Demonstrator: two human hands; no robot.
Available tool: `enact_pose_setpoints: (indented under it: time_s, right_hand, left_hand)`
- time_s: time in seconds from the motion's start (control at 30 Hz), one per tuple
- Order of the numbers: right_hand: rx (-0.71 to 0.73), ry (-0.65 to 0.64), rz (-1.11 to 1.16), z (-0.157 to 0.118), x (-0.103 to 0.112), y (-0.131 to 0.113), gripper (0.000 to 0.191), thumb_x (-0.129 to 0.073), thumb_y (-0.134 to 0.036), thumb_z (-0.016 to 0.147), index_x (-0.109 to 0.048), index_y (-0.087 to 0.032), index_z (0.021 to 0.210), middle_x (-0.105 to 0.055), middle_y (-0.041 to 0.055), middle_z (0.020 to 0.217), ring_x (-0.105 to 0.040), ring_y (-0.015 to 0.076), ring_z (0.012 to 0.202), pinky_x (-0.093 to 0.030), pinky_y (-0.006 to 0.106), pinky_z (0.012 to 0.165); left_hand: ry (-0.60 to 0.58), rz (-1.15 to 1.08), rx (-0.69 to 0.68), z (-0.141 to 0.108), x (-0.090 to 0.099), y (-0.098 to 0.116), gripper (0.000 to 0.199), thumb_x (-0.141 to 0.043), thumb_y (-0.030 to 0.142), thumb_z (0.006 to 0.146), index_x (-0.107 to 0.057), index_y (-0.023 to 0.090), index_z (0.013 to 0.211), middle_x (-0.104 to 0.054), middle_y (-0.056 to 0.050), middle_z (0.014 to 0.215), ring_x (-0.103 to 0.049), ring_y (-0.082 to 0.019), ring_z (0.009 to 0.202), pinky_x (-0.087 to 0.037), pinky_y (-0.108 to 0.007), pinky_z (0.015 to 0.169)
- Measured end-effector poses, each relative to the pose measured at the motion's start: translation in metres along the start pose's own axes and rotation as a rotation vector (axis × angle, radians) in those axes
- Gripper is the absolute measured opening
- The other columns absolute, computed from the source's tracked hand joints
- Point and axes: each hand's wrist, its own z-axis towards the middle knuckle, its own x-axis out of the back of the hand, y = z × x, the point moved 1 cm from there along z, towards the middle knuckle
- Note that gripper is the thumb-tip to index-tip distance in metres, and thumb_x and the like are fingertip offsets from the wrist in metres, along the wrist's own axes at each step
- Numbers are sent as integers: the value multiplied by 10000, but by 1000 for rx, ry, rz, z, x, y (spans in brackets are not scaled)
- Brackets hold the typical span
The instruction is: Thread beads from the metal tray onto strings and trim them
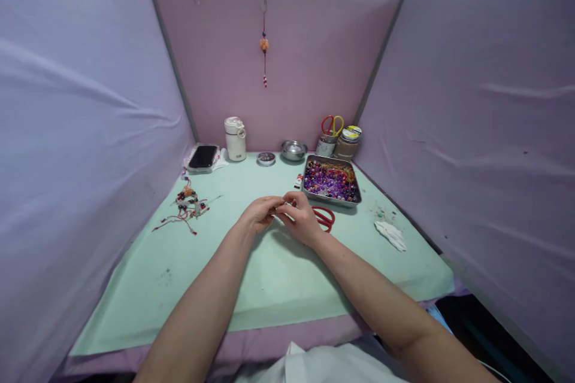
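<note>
My left hand [262,213] and my right hand [298,219] meet over the middle of the green table cover [287,287]. The fingers of both are pinched together on something small that I cannot make out. Red-handled scissors [327,219] lie just right of my right hand, partly hidden by it. Beyond them is a metal tray [344,202] full of purple, red and gold beads [330,179]. A small red and white item [298,181] sits at the tray's left edge. Beaded cords [186,206] with red ends lie on the left.
Along the back stand a phone [203,157], a white bottle [235,139], a small round tin [266,158], a metal bowl [294,150], and jars [347,143]. A crumpled white cloth [390,235] lies right. A beaded cord [265,45] hangs on the back panel.
</note>
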Motion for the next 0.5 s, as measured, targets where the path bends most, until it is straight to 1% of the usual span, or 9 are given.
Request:
enact_pose_setpoints:
  time_s: [0.13, 0.27, 0.37, 0.43, 0.5]
  right_hand:
    - [10, 8, 123, 1, 1, -5, 118, -575, -177, 853, -658, -238, 908, -558, 65, 985, -531, 185, 914, -478, 335, 772]
    - [-4, 14, 187, 3, 4, -9, 92, -576, -195, 864, -652, -231, 903, -585, 56, 895, -549, 179, 859, -470, 339, 763]
    - [-82, 11, 235, 4, 7, -10, 87, -563, -214, 873, -648, -222, 890, -575, 56, 892, -551, 173, 850, -463, 329, 755]
    - [-167, 23, 254, 5, 8, -9, 90, -550, -221, 874, -636, -212, 849, -556, 49, 872, -544, 167, 826, -453, 318, 731]
    - [-249, 61, 242, 5, 9, -8, 104, -546, -221, 864, -608, -201, 784, -525, 36, 838, -528, 159, 789, -436, 307, 704]
  left_hand:
    - [77, 43, -46, -1, 1, 2, 208, -733, 291, 540, -672, 151, 681, -577, 2, 662, -411, -64, 547, -231, -220, 483]
    - [183, 95, -66, -1, 3, 2, 220, -725, 321, 545, -684, 168, 699, -629, -6, 706, -421, -76, 564, -272, -226, 510]
    - [245, 151, -110, -2, 2, 3, 248, -709, 350, 577, -706, 177, 756, -680, -27, 779, -449, -87, 590, -302, -234, 541]
    - [274, 195, -177, -3, 1, 6, 266, -700, 372, 594, -713, 176, 774, -699, -47, 808, -497, -108, 629, -319, -241, 560]
    - [291, 230, -260, -6, -3, 9, 270, -696, 383, 604, -716, 172, 772, -712, -66, 825, -551, -139, 695, -348, -251, 589]
